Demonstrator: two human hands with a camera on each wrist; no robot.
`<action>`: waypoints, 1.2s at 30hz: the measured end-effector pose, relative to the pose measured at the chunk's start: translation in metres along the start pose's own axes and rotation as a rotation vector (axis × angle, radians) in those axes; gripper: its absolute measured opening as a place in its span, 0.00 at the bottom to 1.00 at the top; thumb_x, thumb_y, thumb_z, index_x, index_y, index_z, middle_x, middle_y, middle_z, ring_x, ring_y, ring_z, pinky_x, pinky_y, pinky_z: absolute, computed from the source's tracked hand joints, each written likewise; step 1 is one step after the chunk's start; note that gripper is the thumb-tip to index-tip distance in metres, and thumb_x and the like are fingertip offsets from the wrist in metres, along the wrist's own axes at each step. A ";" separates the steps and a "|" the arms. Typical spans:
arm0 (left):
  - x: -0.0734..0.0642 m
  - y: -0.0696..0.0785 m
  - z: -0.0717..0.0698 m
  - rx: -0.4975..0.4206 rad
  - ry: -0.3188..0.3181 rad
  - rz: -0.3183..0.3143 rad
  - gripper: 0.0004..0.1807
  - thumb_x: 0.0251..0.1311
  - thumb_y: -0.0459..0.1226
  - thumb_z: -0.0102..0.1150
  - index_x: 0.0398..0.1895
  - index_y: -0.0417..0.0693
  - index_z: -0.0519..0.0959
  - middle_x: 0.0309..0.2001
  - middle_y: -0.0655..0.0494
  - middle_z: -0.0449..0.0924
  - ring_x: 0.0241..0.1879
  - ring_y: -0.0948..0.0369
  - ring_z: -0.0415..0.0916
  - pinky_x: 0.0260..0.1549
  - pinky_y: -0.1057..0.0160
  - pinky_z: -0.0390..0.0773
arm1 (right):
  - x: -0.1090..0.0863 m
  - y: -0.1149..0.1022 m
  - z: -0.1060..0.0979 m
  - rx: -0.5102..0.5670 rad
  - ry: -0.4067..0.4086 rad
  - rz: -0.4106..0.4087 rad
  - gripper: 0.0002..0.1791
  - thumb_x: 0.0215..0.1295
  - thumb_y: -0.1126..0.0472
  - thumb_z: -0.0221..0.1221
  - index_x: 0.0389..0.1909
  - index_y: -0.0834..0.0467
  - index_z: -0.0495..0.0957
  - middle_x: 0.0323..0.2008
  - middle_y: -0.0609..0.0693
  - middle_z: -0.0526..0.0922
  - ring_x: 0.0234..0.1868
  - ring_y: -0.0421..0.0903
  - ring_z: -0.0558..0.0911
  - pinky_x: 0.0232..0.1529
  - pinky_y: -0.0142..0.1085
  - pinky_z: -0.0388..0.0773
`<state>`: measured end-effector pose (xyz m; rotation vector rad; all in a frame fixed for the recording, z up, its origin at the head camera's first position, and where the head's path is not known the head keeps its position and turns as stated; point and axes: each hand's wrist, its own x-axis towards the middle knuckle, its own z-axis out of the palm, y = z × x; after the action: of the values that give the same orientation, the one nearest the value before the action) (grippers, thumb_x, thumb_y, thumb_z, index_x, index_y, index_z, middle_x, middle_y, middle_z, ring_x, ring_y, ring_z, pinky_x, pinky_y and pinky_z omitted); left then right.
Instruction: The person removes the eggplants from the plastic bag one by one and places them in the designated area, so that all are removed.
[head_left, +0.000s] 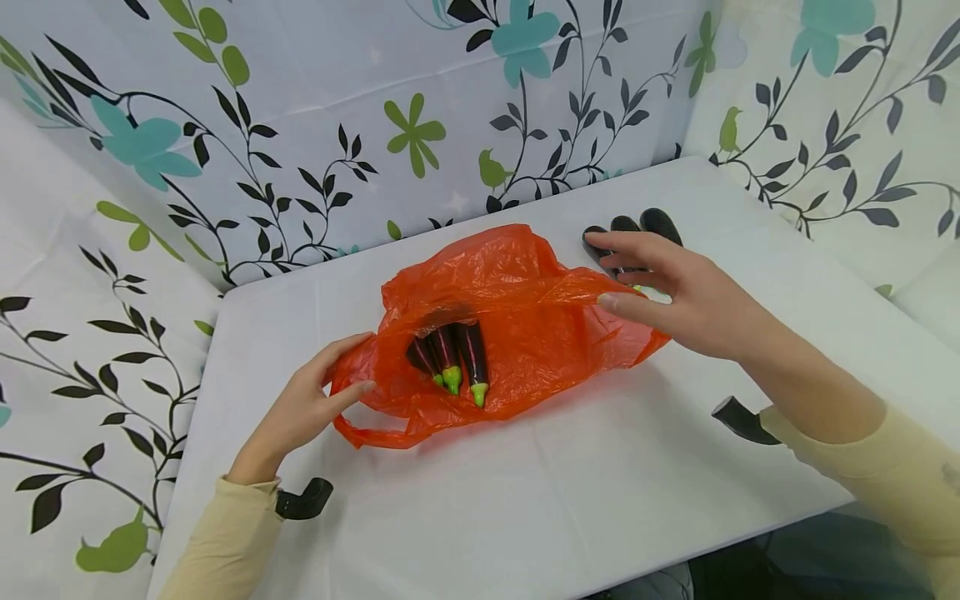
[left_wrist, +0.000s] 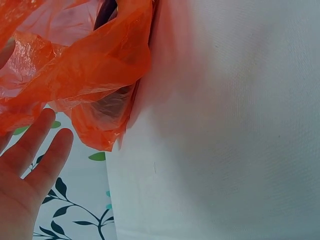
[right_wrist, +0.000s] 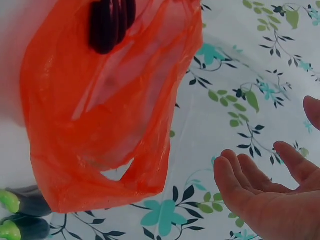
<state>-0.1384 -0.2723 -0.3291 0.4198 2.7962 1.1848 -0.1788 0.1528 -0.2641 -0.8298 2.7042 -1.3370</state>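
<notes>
An orange-red plastic bag (head_left: 517, 367) lies on the table with its mouth facing the person. Through the opening show three dark purple eggplants (head_left: 474, 354) with green stem ends. At the bag's left side, my left hand (head_left: 303, 408) has thumb and fingers spread at the plastic edge, the fingers straight in the left wrist view. My right hand (head_left: 686, 292) hovers by the bag's right end, fingers loosely extended; in the right wrist view, a gap separates that hand (right_wrist: 270, 200) from the plastic. Behind it, more eggplants (head_left: 660, 225) lie partly hidden.
A white-covered table (head_left: 480, 508) supports everything. Patterned cloth (head_left: 315, 108) with leaves and flowers hangs along the back and sides. Each wrist carries a black device (head_left: 303, 500). The table's front edge shows at lower right.
</notes>
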 end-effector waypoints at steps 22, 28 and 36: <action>0.000 0.000 0.001 0.002 -0.008 -0.014 0.32 0.58 0.38 0.59 0.66 0.51 0.61 0.61 0.51 0.67 0.56 0.54 0.70 0.43 0.76 0.74 | -0.001 0.002 0.060 -0.033 -0.206 -0.192 0.30 0.58 0.46 0.60 0.62 0.42 0.66 0.61 0.39 0.69 0.57 0.41 0.71 0.50 0.39 0.76; 0.000 0.001 0.001 0.003 -0.004 -0.009 0.32 0.58 0.37 0.59 0.66 0.51 0.61 0.61 0.51 0.67 0.56 0.54 0.70 0.43 0.76 0.74 | 0.006 0.011 0.073 -0.052 -0.227 -0.148 0.31 0.57 0.44 0.60 0.62 0.42 0.67 0.60 0.41 0.70 0.56 0.43 0.73 0.50 0.41 0.76; 0.000 0.001 0.001 0.003 -0.005 -0.006 0.32 0.58 0.37 0.59 0.66 0.51 0.61 0.61 0.51 0.67 0.56 0.55 0.69 0.43 0.77 0.73 | 0.018 0.024 0.089 -0.020 -0.274 -0.060 0.32 0.56 0.42 0.60 0.63 0.41 0.66 0.59 0.42 0.70 0.55 0.45 0.73 0.51 0.44 0.76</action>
<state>-0.1386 -0.2710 -0.3288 0.4138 2.7933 1.1765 -0.1843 0.0910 -0.3349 -1.0206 2.5030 -1.1130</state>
